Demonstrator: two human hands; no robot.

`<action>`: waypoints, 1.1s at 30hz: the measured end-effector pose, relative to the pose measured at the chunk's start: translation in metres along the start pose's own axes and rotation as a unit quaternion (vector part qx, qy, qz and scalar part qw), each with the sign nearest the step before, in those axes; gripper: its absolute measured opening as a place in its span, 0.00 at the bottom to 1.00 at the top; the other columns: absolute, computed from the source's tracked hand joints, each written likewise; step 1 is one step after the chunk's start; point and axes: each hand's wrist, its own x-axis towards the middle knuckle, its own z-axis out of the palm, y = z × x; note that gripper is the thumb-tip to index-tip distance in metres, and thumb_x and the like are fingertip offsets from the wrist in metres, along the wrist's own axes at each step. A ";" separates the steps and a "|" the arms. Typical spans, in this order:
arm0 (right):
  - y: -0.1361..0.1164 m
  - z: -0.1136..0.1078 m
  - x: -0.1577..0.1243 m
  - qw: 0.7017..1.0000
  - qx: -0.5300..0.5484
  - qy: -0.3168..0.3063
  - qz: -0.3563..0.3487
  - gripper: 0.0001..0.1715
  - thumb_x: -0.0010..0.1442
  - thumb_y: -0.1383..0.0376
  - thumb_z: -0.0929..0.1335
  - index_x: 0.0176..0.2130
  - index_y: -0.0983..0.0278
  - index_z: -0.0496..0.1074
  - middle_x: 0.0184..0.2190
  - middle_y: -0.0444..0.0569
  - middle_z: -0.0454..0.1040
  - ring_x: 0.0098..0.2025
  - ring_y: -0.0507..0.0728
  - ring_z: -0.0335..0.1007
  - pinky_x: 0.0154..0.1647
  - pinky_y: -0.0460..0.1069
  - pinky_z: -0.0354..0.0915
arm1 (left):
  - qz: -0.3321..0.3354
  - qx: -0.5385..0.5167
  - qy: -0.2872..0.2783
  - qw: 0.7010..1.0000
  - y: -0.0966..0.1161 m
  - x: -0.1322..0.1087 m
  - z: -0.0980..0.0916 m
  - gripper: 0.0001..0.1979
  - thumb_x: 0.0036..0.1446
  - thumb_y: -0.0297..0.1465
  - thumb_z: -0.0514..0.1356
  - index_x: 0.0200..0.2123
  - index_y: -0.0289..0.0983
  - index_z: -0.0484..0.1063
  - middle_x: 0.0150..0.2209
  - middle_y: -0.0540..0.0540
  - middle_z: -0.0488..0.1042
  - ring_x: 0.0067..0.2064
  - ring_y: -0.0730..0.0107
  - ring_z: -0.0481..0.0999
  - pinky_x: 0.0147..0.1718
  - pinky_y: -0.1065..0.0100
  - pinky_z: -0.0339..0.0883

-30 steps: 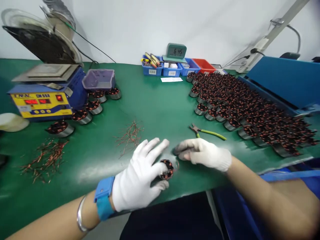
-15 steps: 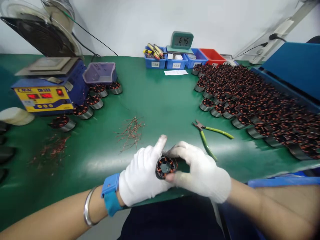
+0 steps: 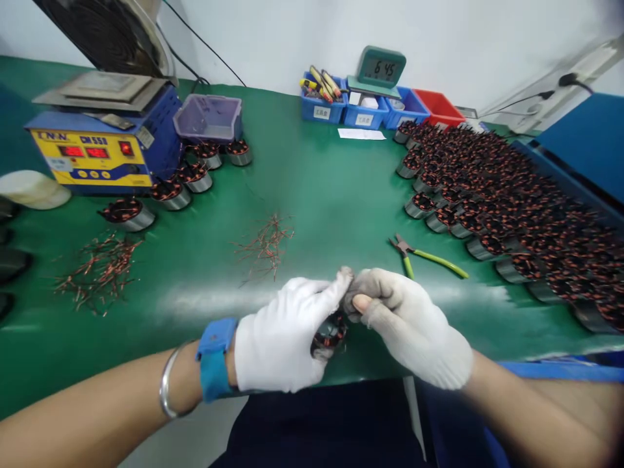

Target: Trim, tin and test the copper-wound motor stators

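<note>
My left hand (image 3: 287, 335), in a white glove, is wrapped round a motor stator (image 3: 330, 333) with copper windings. The glove covers much of its left side, and its thumb points up past the stator's far edge. At the stator's upper right, my gloved right hand (image 3: 394, 312) is closed in a pinch close to the left thumb. A bare thumb tip pokes out of that glove. Whatever sits between the right fingers is too small or hidden to make out. Green-handled cutting pliers (image 3: 414, 252) lie open beyond the right hand.
Copper wire scraps form one pile (image 3: 270, 244) ahead and another (image 3: 100, 270) at left. Many stators (image 3: 517, 208) fill the right side; several stand beside the blue-yellow machine (image 3: 102, 156) and purple bin (image 3: 209, 120). Blue tool boxes (image 3: 322, 107) and a clock (image 3: 381, 67) line the back.
My right hand has gone from spanning the stator's face to a closed pinch at its upper right. My left hand has turned further over the stator. The whole view has shifted.
</note>
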 end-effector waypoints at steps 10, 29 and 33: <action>0.007 0.012 -0.004 0.927 0.362 -0.052 0.085 0.15 0.63 0.57 0.66 0.31 0.65 0.65 0.25 0.46 0.74 0.25 0.52 0.71 0.28 0.47 0.68 | -0.195 0.034 0.087 0.976 0.011 0.004 0.008 0.53 0.41 0.51 0.63 0.66 0.36 0.44 0.37 0.42 0.74 0.37 0.53 0.76 0.39 0.55 0.70; 0.029 -0.002 0.015 0.965 0.196 -0.026 0.175 0.14 0.63 0.62 0.63 0.26 0.63 0.61 0.19 0.40 0.66 0.18 0.50 0.66 0.20 0.44 0.65 | 0.084 0.071 0.007 0.994 0.005 0.002 -0.003 0.16 0.55 0.31 0.60 0.47 0.37 0.65 0.53 0.37 0.67 0.49 0.56 0.71 0.42 0.56 0.69; 0.030 -0.004 0.017 0.966 0.151 -0.051 0.204 0.13 0.62 0.61 0.64 0.27 0.63 0.61 0.21 0.42 0.69 0.19 0.51 0.70 0.19 0.44 0.65 | 0.083 0.109 -0.020 0.990 0.008 0.005 0.002 0.14 0.56 0.25 0.56 0.46 0.36 0.67 0.49 0.36 0.69 0.44 0.56 0.71 0.37 0.56 0.70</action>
